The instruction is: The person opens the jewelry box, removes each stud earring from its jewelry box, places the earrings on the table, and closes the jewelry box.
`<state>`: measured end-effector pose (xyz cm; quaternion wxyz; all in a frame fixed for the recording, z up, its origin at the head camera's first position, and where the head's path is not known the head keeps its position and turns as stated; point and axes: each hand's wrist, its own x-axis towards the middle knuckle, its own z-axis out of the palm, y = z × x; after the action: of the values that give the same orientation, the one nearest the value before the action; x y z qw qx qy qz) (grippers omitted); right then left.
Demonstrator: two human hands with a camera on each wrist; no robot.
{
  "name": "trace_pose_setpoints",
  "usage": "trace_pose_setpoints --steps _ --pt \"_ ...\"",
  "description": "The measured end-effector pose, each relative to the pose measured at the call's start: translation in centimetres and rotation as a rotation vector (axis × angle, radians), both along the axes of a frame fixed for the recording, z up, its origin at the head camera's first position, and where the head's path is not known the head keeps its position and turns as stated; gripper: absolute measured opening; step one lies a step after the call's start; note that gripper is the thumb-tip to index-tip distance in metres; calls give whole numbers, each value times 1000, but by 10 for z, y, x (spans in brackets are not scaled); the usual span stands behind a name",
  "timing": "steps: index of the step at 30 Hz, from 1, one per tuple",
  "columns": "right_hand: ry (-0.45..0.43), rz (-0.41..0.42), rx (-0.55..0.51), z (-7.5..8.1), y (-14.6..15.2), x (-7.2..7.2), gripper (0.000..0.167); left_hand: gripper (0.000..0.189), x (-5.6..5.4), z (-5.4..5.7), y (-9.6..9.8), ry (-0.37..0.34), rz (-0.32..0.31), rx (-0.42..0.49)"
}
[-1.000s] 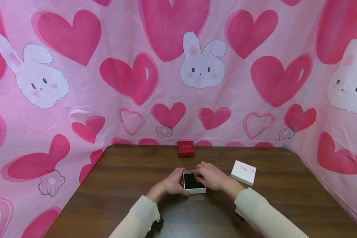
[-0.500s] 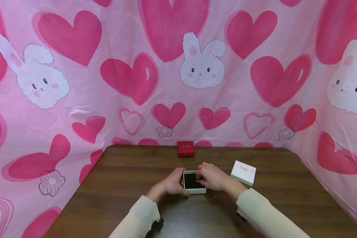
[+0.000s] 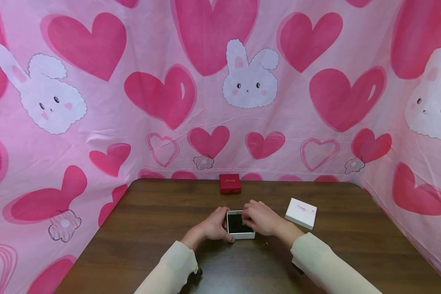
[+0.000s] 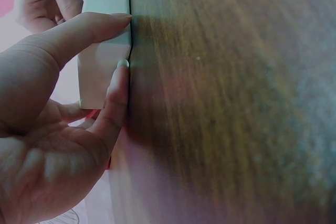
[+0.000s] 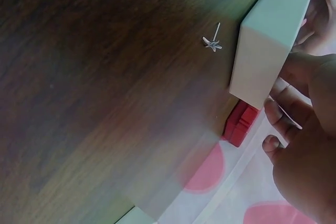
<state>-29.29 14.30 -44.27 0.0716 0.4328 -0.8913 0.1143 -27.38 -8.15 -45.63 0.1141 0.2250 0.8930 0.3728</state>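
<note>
A small white jewelry box [image 3: 241, 236] with a black pad inside sits uncovered on the table. My left hand [image 3: 216, 226] grips its left side, with the thumb along the near wall in the left wrist view. Over the box's right part, my right hand [image 3: 261, 218] reaches in with curled fingers. At its fingertips a tiny shiny earring [image 3: 243, 223] shows against the black pad, mostly hidden by the fingers. On the wood just right of the box lies another earring [image 5: 212, 44], a silver star-shaped stud with its post sticking up.
A white box lid [image 3: 301, 213] with pink lettering lies at the right. Toward the back edge of the brown table [image 3: 161, 204] stands a red box [image 3: 230, 184] with gold lettering. A pink cloth [image 3: 206, 102] with hearts and rabbits hangs behind and at both sides.
My right hand has shifted slightly to the right over the box, its fingers still at the pad. The left hand and the box have stayed in place.
</note>
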Motion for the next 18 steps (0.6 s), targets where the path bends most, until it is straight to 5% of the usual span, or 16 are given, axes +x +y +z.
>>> trace_pose_setpoints --steps 18 --pt "2 -39 -13 -3 -2 0 12 81 -2 0 -2 -19 5 -5"
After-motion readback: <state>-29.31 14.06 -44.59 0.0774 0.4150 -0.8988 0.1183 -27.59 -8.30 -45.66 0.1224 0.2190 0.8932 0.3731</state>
